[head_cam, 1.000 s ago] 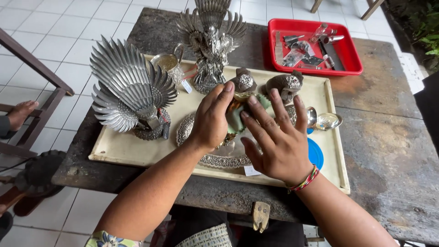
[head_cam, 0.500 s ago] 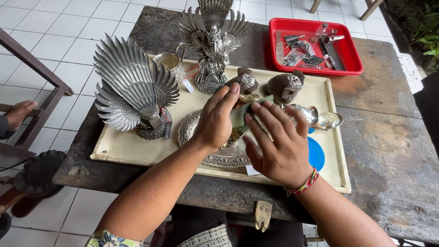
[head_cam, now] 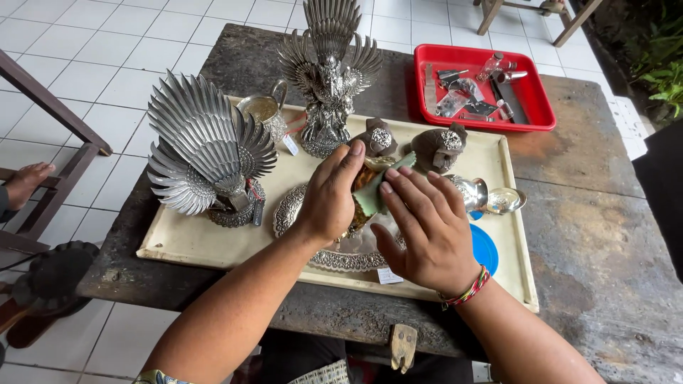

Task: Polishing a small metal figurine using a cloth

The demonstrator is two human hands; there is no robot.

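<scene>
The person's left hand (head_cam: 331, 195) and right hand (head_cam: 427, 231) are cupped together over a small ornate piece (head_cam: 364, 186) with a brassy, patterned surface, which sits above an embossed silver platter (head_cam: 334, 256) at the middle of the cream tray (head_cam: 199, 245). The left hand curves round the near-left side of the piece with fingers wrapped on it; the right hand lies flatter, fingers spread, pressing a folded green cloth (head_cam: 380, 192) against the piece's right side. Whether the piece is lifted or resting on the platter cannot be told, as the hands hide its base.

On the left part of the tray stands a silver fan-feathered bird figure (head_cam: 203, 146); at its far edge are a small silver jug (head_cam: 265, 112) and a tall winged silver statue (head_cam: 329, 78). Two dark dome-shaped pieces with silver medallions (head_cam: 441, 146) sit just beyond the hands, and a small silver cup and dish (head_cam: 491, 198) lie to the right, near a blue disc (head_cam: 485, 247). Off the tray's far right corner is a red tray of small tools (head_cam: 484, 85).

The held piece looks like thin worked metal (stiff, probably light, with fine relief that could dent or snag the cloth). It seems best gripped round its body with a cupped palm, not by any projecting detail, and a polished surface may be slippery
</scene>
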